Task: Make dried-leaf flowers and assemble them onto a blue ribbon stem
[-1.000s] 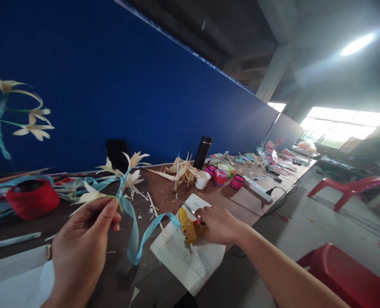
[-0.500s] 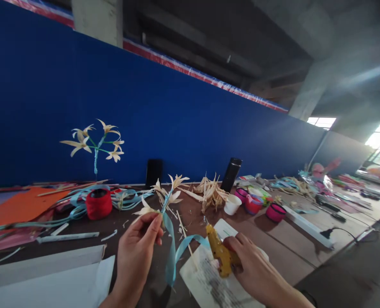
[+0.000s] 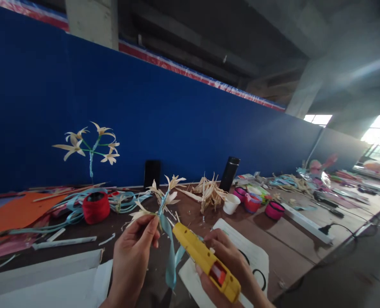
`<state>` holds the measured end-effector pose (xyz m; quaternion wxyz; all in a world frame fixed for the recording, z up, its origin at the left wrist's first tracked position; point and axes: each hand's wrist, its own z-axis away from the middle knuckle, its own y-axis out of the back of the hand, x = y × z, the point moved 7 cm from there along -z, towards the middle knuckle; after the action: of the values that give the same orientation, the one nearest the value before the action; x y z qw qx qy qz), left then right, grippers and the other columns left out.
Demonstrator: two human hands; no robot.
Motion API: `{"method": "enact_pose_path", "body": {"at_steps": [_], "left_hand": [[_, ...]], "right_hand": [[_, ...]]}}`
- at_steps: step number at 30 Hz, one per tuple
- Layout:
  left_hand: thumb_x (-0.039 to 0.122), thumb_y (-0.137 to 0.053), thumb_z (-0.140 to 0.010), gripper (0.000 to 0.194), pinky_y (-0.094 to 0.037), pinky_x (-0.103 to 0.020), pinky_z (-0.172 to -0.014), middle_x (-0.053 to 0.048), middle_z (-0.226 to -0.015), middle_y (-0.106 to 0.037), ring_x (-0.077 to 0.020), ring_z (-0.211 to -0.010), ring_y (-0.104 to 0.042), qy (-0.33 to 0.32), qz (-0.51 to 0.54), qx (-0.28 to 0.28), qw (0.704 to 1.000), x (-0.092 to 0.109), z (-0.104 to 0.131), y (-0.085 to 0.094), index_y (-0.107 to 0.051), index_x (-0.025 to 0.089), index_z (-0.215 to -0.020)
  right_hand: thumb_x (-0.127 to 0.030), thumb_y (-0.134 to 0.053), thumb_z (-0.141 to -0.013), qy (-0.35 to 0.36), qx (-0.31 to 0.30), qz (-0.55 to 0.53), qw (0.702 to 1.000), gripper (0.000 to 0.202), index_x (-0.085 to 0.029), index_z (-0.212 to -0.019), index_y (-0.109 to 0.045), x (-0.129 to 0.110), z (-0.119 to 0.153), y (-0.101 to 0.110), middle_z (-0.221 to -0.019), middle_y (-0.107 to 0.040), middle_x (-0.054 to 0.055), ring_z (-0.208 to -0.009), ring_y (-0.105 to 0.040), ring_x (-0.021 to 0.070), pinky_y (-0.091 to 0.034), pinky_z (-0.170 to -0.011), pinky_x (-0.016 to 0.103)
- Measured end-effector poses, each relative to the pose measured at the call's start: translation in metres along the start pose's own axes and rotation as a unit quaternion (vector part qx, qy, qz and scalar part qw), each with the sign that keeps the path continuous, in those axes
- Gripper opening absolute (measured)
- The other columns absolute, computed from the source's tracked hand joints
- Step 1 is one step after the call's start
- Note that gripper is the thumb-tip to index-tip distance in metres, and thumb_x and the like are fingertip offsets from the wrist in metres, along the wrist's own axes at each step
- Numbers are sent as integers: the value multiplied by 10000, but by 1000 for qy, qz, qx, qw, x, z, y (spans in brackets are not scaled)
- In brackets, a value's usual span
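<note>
Between thumb and fingers, my left hand pinches the stem of a cream artificial flower spray. A light blue ribbon winds round that stem and hangs down in a loop. My right hand is closed round a yellow hot glue gun. Its nozzle points up and left, close beside the wrapped stem; whether it touches cannot be made out. A second flower spray, with several cream blooms on a blue-wrapped stem, stands upright at the back left.
A red ribbon roll and blue cords lie to the left, with orange paper behind. Dried husks, a white cup, a black bottle and a power strip stretch rightward. An open notebook lies under my right hand.
My right hand has swung the glue gun left and turned it, bringing its nozzle to the flower stem. My left hand keeps its pinch, and the view has shifted slightly.
</note>
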<state>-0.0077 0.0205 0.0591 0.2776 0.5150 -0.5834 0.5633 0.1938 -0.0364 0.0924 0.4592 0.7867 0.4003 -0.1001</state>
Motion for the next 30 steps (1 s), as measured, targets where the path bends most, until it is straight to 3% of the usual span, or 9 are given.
{"method": "enact_pose_path", "body": {"at_steps": [5, 11, 15, 30], "left_hand": [[357, -695, -704, 210, -362, -177, -427, 53, -541, -537, -75, -470, -444, -8, -17, 7, 1000, 4, 0, 2, -637, 176, -796], [353, -690, -707, 203, -348, -174, -436, 62, -524, -519, -72, -469, -427, -13, -37, 4, 999, 2, 0, 3, -646, 186, -813], [356, -685, -708, 197, -344, -174, -438, 62, -518, -516, -70, -466, -422, -11, -47, 3, 999, 3, 1, 2, -653, 187, -803], [354, -670, -732, 180, -330, -165, -449, 66, -522, -502, -63, -476, -405, -18, -72, -4, 997, 2, 0, 2, -639, 195, -810]], "right_hand": [[-235, -613, -691, 7, -36, -24, 999, 72, -254, -759, -597, 5, -10, -8, -737, -589, 1, -572, -580, 128, -451, -430, 166], [-177, -571, -682, 58, -43, 20, 997, 121, -246, -781, -564, -33, -7, 5, -802, -614, 26, -703, -622, 167, -505, -586, 214], [-169, -575, -667, 101, 4, 38, 994, 140, -251, -778, -549, -51, -1, 15, -747, -617, 42, -730, -640, 199, -517, -599, 229], [-119, -573, -617, 90, 25, 35, 995, 173, -244, -729, -535, -56, -4, 17, -721, -621, 30, -676, -641, 188, -504, -518, 218]]}}
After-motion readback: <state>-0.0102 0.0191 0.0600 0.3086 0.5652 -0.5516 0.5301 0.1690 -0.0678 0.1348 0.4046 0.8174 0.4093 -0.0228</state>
